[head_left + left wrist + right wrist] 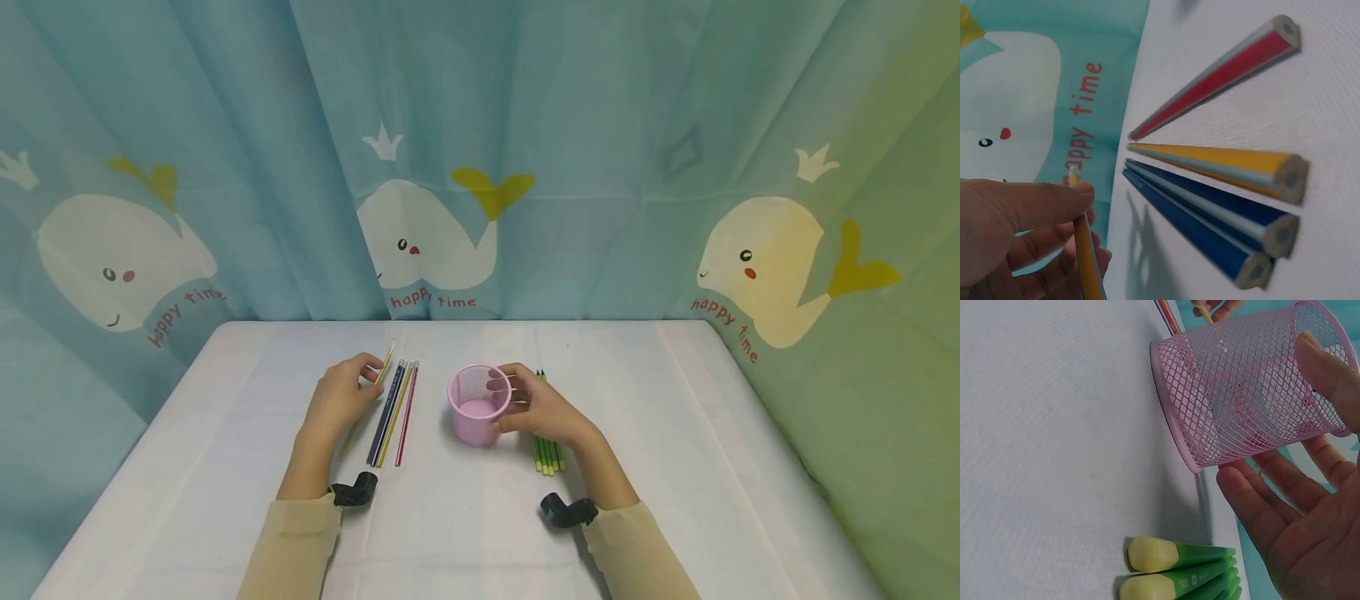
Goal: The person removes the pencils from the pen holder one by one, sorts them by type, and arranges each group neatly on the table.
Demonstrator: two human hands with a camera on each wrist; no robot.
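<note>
My left hand (345, 392) pinches a yellow pencil (1088, 262) between thumb and fingers, near the pencil's upper end. Just right of that hand lie two dark blue pencils (384, 421), a yellow one (1210, 164) and a red one (1222, 75), side by side with their flat ends towards me. A pink mesh pencil cup (475, 429) is upright at mid-table with nothing inside. My right hand (543, 408) holds the cup from its right side, thumb (1325, 365) on the near wall and fingers round the far side.
Several green pencils (548, 454) with pale yellow ends lie in a bundle beneath and beside the right hand. The white table (480, 533) ends at the back against a blue-green curtain (600, 125) printed with whales. Black wrist mounts (566, 510) stick out inward from both sleeves.
</note>
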